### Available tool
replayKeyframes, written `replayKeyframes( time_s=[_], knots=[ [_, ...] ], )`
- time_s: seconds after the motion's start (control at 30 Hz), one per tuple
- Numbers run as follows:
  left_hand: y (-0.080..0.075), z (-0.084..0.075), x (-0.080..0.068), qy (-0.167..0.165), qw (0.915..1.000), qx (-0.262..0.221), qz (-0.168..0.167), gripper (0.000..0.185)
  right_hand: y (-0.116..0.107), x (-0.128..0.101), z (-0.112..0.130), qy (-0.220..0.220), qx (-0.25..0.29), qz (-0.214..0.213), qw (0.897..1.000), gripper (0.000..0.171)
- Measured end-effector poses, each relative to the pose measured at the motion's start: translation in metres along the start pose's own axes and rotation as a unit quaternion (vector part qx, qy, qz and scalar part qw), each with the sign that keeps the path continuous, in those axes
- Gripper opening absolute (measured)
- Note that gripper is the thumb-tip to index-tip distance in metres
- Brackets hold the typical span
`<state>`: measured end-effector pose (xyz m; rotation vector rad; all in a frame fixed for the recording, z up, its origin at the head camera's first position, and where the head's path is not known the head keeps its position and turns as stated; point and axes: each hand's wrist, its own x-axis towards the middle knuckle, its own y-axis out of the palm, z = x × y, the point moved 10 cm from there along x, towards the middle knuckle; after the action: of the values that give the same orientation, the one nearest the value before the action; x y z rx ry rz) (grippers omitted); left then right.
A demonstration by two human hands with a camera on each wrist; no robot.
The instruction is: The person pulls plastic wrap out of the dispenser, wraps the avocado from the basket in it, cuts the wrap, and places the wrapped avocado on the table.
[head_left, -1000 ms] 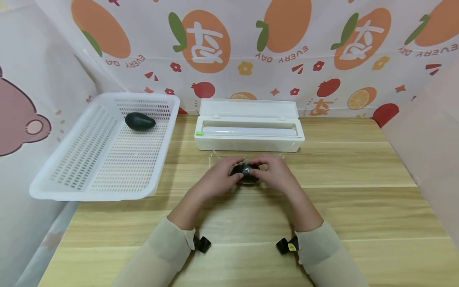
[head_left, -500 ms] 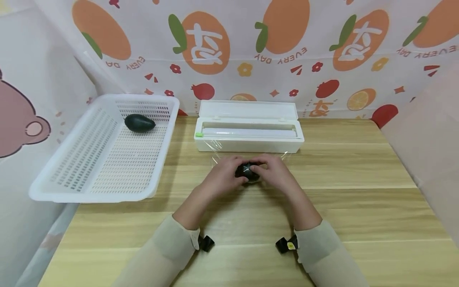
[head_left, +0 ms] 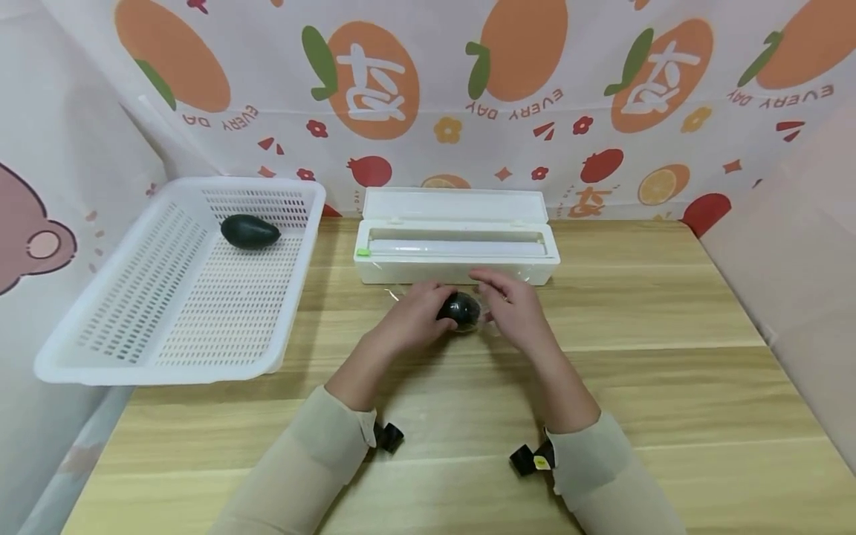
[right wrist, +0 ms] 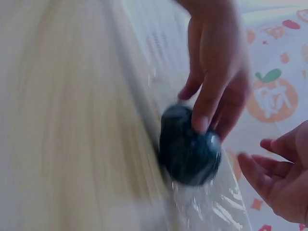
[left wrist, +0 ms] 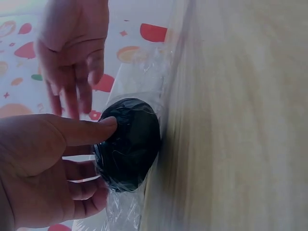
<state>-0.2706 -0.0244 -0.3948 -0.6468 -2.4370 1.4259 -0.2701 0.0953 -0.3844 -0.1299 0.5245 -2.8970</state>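
Observation:
A dark green avocado lies on the table in front of the dispenser, with clear cling film drawn tightly over it. My left hand holds it from the left, thumb on top and fingers along the far side. To its right, my right hand is apart from the avocado, its fingers extended and slightly bent, empty in the right wrist view. Loose film spreads around the avocado toward the white cling film dispenser, whose lid stands up and shows the roll inside.
A white perforated basket stands at the left with a second dark green avocado in it. Behind the table hangs a fruit-print curtain. The dispenser has a green slider at its left end.
My right hand has let go of the avocado and moved slightly away to the right. My left hand still grips it. The head view has shifted a little.

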Motion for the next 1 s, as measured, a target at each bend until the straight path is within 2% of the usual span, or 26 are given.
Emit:
replayKeyframes(
  time_s=[0.07, 0.13, 0.23, 0.4, 0.5, 0.63, 0.73, 0.8, 0.87, 1.0],
  knots=[
    [0.000, 0.003, 0.001, -0.004, 0.9999, -0.007, 0.009, 0.047, 0.011, 0.001, 0.001, 0.009, 0.067, 0.029, 0.997, 0.036],
    [0.000, 0.006, 0.001, -0.007, 0.9998, -0.011, 0.013, 0.046, 0.019, 0.003, -0.002, 0.025, 0.111, 0.054, 0.992, 0.038],
    [-0.001, 0.008, 0.001, -0.008, 0.9997, -0.019, 0.015, 0.047, 0.020, 0.008, -0.013, 0.048, 0.119, 0.046, 0.991, 0.037],
    [-0.001, 0.013, 0.002, -0.011, 0.9989, -0.040, 0.022, 0.049, 0.012, 0.014, -0.025, 0.059, 0.059, 0.031, 0.996, 0.031],
    [0.001, 0.017, 0.002, -0.013, 0.9980, -0.056, 0.026, 0.049, 0.012, 0.018, -0.025, 0.042, -0.019, 0.038, 0.998, 0.026],
    [-0.002, 0.024, 0.000, -0.024, 0.9956, -0.084, 0.032, 0.049, 0.016, 0.024, -0.024, 0.034, -0.108, 0.051, 0.992, 0.025],
    [-0.011, 0.026, -0.004, -0.047, 0.9919, -0.115, 0.026, 0.052, 0.017, 0.028, -0.030, 0.049, -0.126, 0.062, 0.989, 0.027],
    [-0.021, 0.028, -0.007, -0.066, 0.9894, -0.129, 0.010, 0.053, 0.016, 0.031, -0.032, 0.052, -0.131, 0.066, 0.988, 0.028],
    [-0.030, 0.028, -0.008, -0.066, 0.9903, -0.121, -0.013, 0.053, 0.015, 0.035, -0.032, 0.050, -0.134, 0.064, 0.988, 0.028],
    [-0.030, 0.025, -0.004, -0.037, 0.9979, -0.043, -0.029, 0.054, 0.016, 0.038, -0.029, 0.043, -0.130, 0.062, 0.989, 0.028]
  ],
)
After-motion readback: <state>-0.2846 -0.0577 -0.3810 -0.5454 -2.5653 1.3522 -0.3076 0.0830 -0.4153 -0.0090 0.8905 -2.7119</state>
